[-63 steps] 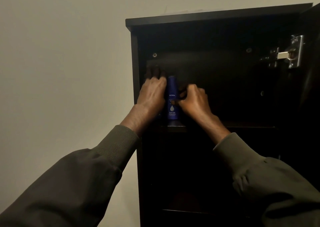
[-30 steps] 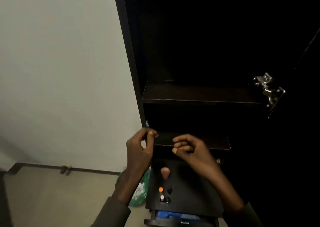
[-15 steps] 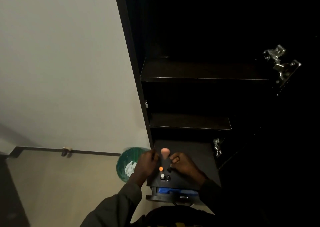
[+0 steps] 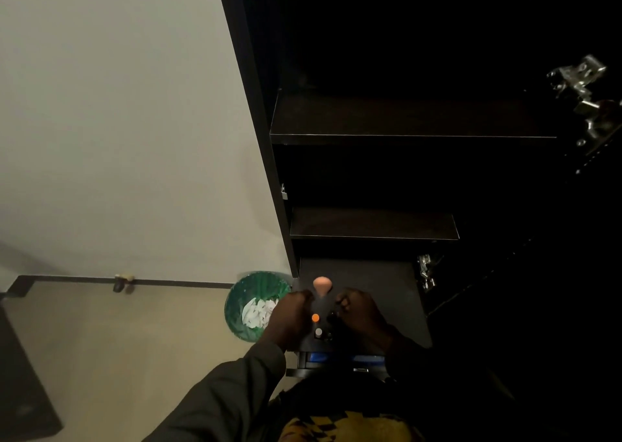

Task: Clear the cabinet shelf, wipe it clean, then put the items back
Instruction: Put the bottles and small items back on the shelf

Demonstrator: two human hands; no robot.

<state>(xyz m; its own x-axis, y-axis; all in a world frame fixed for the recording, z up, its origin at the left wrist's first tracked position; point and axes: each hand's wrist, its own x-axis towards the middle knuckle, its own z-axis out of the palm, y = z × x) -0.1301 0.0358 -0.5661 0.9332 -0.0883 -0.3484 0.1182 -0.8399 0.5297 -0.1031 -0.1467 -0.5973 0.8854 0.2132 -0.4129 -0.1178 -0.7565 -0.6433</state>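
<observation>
Both hands are low over the dark cabinet ledge (image 4: 377,280) where several small items stand. My left hand (image 4: 289,317) is curled just left of a pink teardrop sponge (image 4: 322,285) and an orange-capped item (image 4: 315,317). My right hand (image 4: 361,313) is curled to their right, its fingertips over a small dark item (image 4: 332,314). A grey-capped item (image 4: 318,333) stands nearer to me. It is too dark to see whether either hand grips anything. Above, the upper shelf (image 4: 404,121) and the lower shelf (image 4: 370,226) look bare.
A green bin (image 4: 247,293) with white paper in it stands on the floor left of the cabinet. Below the ledge a drawer (image 4: 319,357) is slightly open, showing blue contents. Metal hinges (image 4: 582,81) mark the open door on the right. A dark mat (image 4: 20,374) lies at far left.
My view dropped from the top shelf, where both hands flanked a blue bottle, down to the ledge. Both hands came down empty and now close in around the small items there.
</observation>
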